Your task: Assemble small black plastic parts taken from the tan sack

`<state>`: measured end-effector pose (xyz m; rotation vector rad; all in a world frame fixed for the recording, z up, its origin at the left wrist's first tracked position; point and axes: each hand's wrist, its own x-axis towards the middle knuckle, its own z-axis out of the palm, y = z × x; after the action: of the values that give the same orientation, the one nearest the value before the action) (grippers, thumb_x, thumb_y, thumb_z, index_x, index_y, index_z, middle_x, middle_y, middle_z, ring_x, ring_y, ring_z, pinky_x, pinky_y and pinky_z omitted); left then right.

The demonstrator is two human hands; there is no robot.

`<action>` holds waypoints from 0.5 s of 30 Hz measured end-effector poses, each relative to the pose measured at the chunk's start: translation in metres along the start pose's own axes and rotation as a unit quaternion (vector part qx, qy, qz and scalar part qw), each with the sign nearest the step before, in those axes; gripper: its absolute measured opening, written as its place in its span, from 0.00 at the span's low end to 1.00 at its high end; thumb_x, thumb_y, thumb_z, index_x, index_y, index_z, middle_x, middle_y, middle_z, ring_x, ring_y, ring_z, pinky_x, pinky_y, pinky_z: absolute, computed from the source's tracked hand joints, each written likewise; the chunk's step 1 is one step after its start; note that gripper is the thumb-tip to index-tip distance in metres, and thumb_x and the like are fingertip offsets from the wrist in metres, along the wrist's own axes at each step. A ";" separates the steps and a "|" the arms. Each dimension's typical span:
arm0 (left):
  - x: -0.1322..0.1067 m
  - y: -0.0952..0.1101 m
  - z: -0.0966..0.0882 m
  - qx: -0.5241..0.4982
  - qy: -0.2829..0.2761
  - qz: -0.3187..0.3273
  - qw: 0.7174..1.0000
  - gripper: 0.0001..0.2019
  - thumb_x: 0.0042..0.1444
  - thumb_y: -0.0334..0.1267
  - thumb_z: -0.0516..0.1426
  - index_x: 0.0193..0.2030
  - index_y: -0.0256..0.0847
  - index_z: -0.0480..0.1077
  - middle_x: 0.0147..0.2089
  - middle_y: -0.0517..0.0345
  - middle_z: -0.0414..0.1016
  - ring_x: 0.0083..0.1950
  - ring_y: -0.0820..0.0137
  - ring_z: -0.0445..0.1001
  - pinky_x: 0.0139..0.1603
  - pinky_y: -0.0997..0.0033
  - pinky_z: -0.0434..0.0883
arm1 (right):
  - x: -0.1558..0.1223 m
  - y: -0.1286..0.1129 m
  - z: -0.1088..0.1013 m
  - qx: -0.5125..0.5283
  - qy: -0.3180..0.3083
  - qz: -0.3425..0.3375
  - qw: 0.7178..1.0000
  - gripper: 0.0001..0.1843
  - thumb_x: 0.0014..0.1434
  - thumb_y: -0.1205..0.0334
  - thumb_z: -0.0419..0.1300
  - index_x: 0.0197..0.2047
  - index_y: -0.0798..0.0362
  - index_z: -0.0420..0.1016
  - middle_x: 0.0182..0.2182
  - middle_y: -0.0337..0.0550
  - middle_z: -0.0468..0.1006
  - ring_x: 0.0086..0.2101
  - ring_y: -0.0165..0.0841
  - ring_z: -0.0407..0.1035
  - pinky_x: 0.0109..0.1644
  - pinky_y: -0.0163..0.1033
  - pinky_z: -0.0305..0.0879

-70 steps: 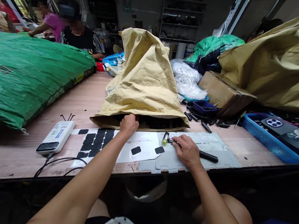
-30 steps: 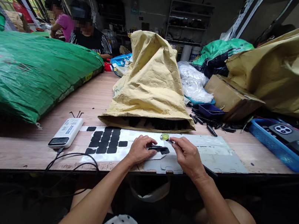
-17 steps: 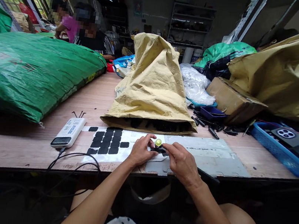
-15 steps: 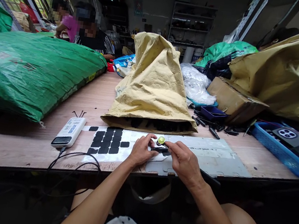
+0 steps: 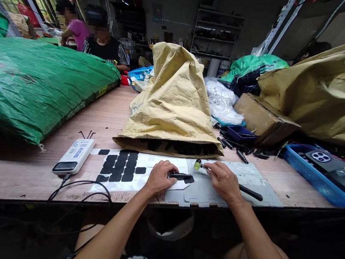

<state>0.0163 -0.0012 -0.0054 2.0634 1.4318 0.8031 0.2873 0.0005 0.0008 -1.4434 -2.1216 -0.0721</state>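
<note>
My right hand point(image 5: 223, 180) is closed round a small mallet with a clear yellow-green head point(image 5: 198, 164). Its black grip point(image 5: 250, 192) sticks out to the right behind the hand, and its head is up and to the right of my left hand. My left hand point(image 5: 161, 175) pinches a slim black part point(image 5: 181, 176), which lies low over the grey-white board point(image 5: 208, 195). A dark flat piece shows under the part's right end. Left of this hand is a white sheet with several black rounded-square stickers point(image 5: 119, 165).
A white power bank point(image 5: 75, 156) with a black cable lies at left, near a big green sack point(image 5: 36, 83). Behind the board stands a yellow paper bag point(image 5: 173, 103), its mouth towards me. Loose black parts point(image 5: 241, 156) and a blue basket point(image 5: 320, 182) are at right. Two people sit beyond.
The mallet has moved right and up, away from the black part, with my right hand. My left hand has stayed on the black part. The view has shifted slightly.
</note>
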 end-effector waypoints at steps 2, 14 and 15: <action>0.000 -0.002 0.001 -0.001 0.003 0.003 1.000 0.12 0.46 0.30 0.60 0.38 0.45 0.79 0.38 0.58 0.76 0.45 0.62 0.70 0.49 0.62 0.67 | 0.000 0.015 0.006 0.009 -0.016 -0.030 0.999 0.14 0.67 0.64 0.54 0.49 0.46 0.79 0.38 0.43 0.77 0.43 0.38 0.71 0.47 0.42 0.68; -0.001 0.004 -0.002 0.015 -0.009 -0.005 1.000 0.12 0.46 0.31 0.63 0.40 0.44 0.77 0.39 0.58 0.75 0.44 0.63 0.70 0.48 0.63 0.66 | -0.006 0.024 0.019 0.023 -0.004 -0.037 0.999 0.14 0.67 0.65 0.55 0.51 0.49 0.79 0.39 0.45 0.77 0.43 0.39 0.69 0.50 0.45 0.67; -0.001 0.004 -0.002 0.017 -0.011 -0.005 1.000 0.11 0.47 0.32 0.63 0.39 0.45 0.77 0.39 0.58 0.75 0.45 0.62 0.70 0.48 0.62 0.66 | -0.006 0.024 0.018 0.020 -0.005 -0.036 0.999 0.14 0.67 0.65 0.55 0.51 0.49 0.79 0.40 0.45 0.77 0.43 0.39 0.69 0.50 0.45 0.67</action>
<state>0.0173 -0.0034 -0.0011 2.0829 1.4523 0.7534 0.3017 0.0120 -0.0236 -1.3472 -2.1705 -0.0505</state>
